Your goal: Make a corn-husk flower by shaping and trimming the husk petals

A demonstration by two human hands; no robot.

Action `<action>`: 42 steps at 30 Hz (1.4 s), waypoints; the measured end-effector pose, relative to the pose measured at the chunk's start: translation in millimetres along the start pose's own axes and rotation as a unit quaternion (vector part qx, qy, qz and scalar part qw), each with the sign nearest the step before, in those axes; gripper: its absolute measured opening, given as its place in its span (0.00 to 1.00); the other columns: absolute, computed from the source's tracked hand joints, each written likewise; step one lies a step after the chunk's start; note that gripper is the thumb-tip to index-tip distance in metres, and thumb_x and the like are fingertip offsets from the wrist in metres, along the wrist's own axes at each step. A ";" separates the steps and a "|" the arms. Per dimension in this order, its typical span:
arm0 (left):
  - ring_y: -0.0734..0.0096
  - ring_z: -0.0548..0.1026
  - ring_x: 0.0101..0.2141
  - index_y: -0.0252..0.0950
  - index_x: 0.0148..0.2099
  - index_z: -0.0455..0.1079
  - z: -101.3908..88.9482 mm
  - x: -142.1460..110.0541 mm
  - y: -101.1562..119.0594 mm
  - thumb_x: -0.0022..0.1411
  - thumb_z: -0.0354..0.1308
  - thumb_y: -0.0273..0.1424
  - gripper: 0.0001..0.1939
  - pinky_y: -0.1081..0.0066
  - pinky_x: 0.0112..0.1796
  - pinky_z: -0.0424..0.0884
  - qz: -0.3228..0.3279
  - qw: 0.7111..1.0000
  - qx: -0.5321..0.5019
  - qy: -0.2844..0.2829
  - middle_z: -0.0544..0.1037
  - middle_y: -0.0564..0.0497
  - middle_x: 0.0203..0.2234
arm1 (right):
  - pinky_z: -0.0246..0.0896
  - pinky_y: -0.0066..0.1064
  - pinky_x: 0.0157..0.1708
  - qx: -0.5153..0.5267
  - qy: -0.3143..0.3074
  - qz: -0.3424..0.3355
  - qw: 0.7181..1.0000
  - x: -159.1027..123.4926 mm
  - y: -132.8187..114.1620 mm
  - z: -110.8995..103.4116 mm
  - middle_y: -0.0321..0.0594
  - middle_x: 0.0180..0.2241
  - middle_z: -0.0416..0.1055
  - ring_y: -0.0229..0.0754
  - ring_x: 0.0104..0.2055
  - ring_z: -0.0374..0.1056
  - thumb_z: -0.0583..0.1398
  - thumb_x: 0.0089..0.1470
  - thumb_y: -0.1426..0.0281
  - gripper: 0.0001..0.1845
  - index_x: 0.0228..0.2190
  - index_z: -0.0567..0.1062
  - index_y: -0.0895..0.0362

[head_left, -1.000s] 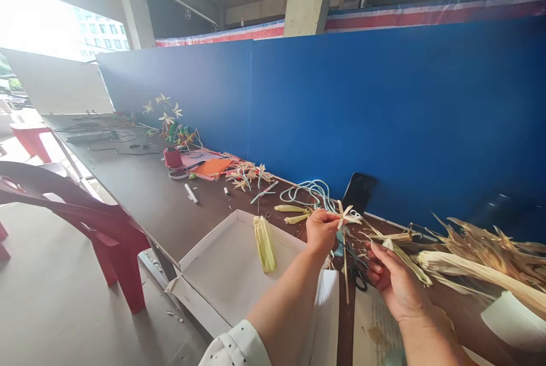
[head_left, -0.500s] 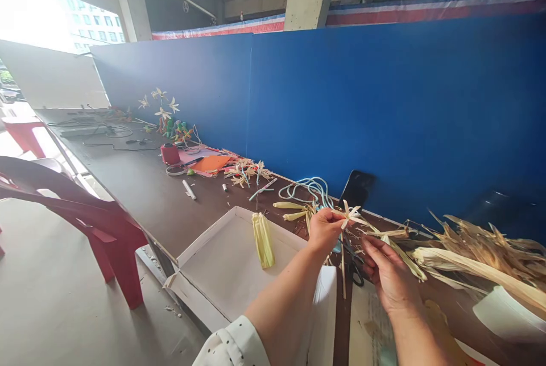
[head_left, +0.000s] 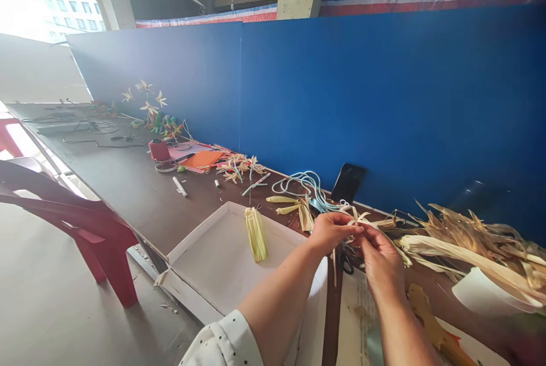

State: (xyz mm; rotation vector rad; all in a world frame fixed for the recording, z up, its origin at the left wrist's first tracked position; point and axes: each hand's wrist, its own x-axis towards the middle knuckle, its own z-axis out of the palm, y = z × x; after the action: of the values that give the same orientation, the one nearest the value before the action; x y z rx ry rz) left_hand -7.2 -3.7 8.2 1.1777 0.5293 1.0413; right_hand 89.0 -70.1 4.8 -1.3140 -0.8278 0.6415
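My left hand (head_left: 335, 232) pinches a small pale corn husk flower (head_left: 358, 216), its narrow petals spreading above the fingertips. Against it from the other side, the thumb and fingers of my right hand (head_left: 381, 258) close at the flower's base; the exact spot they grip is hidden. Black-handled scissors (head_left: 346, 263) lie just below the hands, partly covered. Nearby on the table are yellowish husk pieces (head_left: 286, 208) and a light blue cord (head_left: 313, 188). A folded pale green husk strip (head_left: 256, 235) rests in the white shallow box (head_left: 200, 266) left of my arm.
Dry husks (head_left: 464, 241) heap at the right beside a white bowl (head_left: 484, 292). A black phone (head_left: 348, 182) leans against the blue partition (head_left: 384, 99). Farther left are finished husk flowers (head_left: 149, 107), orange paper (head_left: 202, 159) and a red spool (head_left: 159, 150). A red chair (head_left: 91, 229) stands by the table's edge.
My right hand has come up and left to meet the left hand at the flower; before, the two were apart. The whole view has shifted slightly.
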 end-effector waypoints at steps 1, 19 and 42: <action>0.75 0.68 0.27 0.31 0.31 0.76 0.3 -0.5 1.0 0.37 0.70 0.45 0.24 0.73 0.32 0.65 0.004 1.000 0.007 -0.010 0.73 0.52 0.25 | 0.64 0.28 0.26 0.005 0.007 -0.006 1.000 0.5 0.5 -0.5 0.36 0.33 0.78 0.41 0.31 0.70 0.68 0.41 0.60 0.20 0.38 0.77 0.52; 0.72 0.70 0.32 0.37 0.43 0.77 -6.3 1.0 -2.9 0.58 0.56 0.36 0.15 0.71 0.38 0.67 0.095 0.964 0.233 0.087 0.75 0.49 0.33 | 0.63 0.37 0.40 -0.183 0.126 -0.055 0.974 -3.9 -9.9 -4.9 0.44 0.36 0.78 0.50 0.37 0.71 0.64 0.45 0.54 0.22 0.37 0.80 0.56; 0.84 0.57 0.17 0.32 0.23 0.66 -19.9 9.3 6.7 0.45 0.65 0.34 0.13 0.78 0.20 0.51 -0.081 0.987 -0.069 0.118 0.65 0.56 0.17 | 0.60 0.42 0.47 -0.292 0.048 -0.099 0.950 0.1 -1.3 -1.9 0.45 0.38 0.78 0.55 0.43 0.70 0.61 0.42 0.52 0.25 0.36 0.81 0.55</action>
State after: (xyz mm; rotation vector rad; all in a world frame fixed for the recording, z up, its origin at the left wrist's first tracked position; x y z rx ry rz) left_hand -21.4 14.3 9.2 0.8794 0.7154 1.0642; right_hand 90.6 -71.3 5.9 -1.7460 -1.1016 0.1666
